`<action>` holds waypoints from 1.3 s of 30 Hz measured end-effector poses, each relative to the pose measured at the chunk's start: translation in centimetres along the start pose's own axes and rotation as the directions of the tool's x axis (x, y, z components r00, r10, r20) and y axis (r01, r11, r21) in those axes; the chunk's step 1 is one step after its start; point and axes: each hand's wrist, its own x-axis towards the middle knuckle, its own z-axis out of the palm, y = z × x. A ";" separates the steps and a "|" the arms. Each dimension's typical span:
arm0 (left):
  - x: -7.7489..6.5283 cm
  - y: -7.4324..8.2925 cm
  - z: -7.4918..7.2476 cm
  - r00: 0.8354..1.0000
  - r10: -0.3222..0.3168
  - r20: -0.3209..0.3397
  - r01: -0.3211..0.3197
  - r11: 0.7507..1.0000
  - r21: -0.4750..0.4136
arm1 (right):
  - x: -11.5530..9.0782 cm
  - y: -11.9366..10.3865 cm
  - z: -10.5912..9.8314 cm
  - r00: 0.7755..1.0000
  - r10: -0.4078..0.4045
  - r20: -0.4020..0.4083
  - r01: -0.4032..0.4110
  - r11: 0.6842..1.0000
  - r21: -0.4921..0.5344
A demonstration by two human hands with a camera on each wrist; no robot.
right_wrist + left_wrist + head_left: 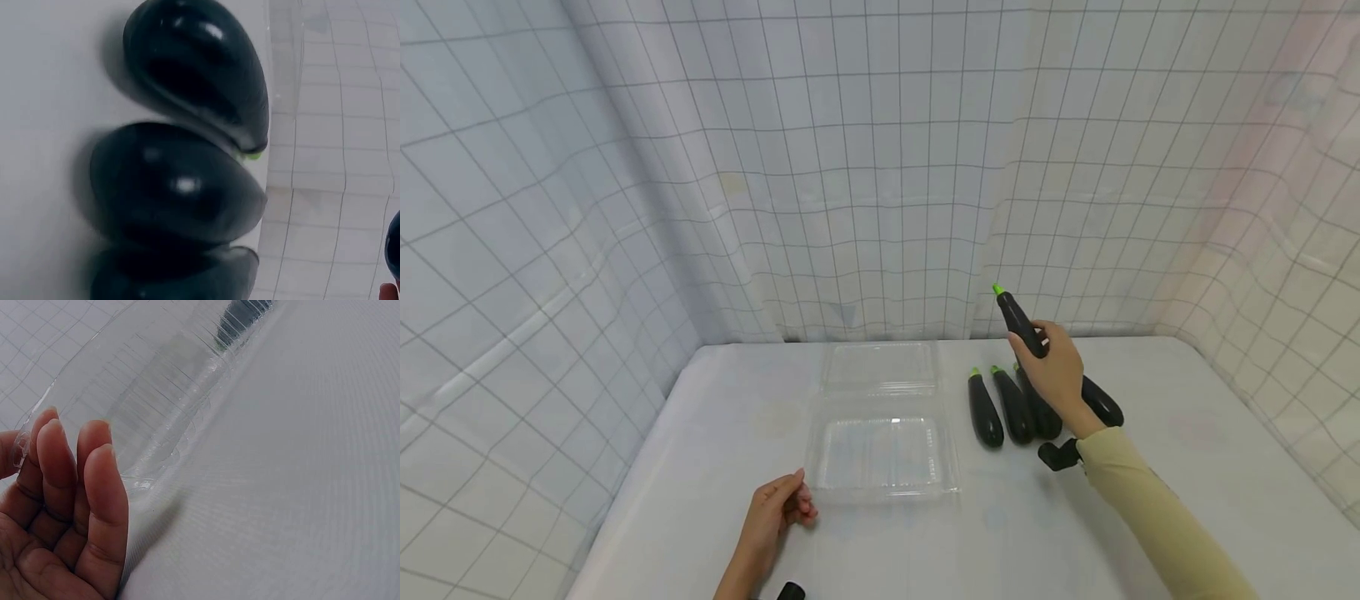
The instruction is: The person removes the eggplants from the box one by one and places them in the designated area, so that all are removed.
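My right hand [1054,367] grips a dark eggplant [1015,314] with a bright green stem end, raised above the table. In the right wrist view only a sliver of this held eggplant [394,247] and a fingertip show, at the right edge. Under and beside that hand lie several more eggplants [985,412], one partly covered by the hand. At the near left corner of a clear plastic container [880,492], my left hand [775,512] pinches the rim between thumb and fingers. The left wrist view shows the fingers [103,494] against the container's edge [134,481].
The container's hinged lid [882,367] lies open toward the back of the white table [722,433]. Gridded white curtains [880,167] close off the back and both sides. To the right of the right hand lies another eggplant [1102,402].
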 end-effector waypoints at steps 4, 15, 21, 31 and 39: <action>0.0 0.0 0.0 1.000 0.002 0.005 -0.002 1.000 0.004 | 0.2 1.3 -0.6 0.999 0.046 -0.007 -0.047 0.998 -0.030; -0.1 -0.1 -0.1 1.000 0.002 0.002 -0.002 1.000 0.002 | 0.2 4.8 -2.6 0.977 0.212 0.002 -0.211 0.972 -0.105; -0.2 -0.1 -0.1 1.000 -0.004 0.002 0.004 1.000 0.010 | 0.0 5.6 -3.5 0.964 0.265 0.014 -0.260 0.954 -0.152; -0.2 0.2 0.1 1.000 -0.004 -0.007 0.004 1.000 0.022 | -0.4 7.2 -5.0 0.933 0.360 0.011 -0.353 0.919 -0.174; -0.3 0.1 0.2 1.000 -0.003 -0.008 0.003 1.000 0.019 | -1.0 7.9 -5.9 0.885 0.465 0.011 -0.457 0.872 -0.174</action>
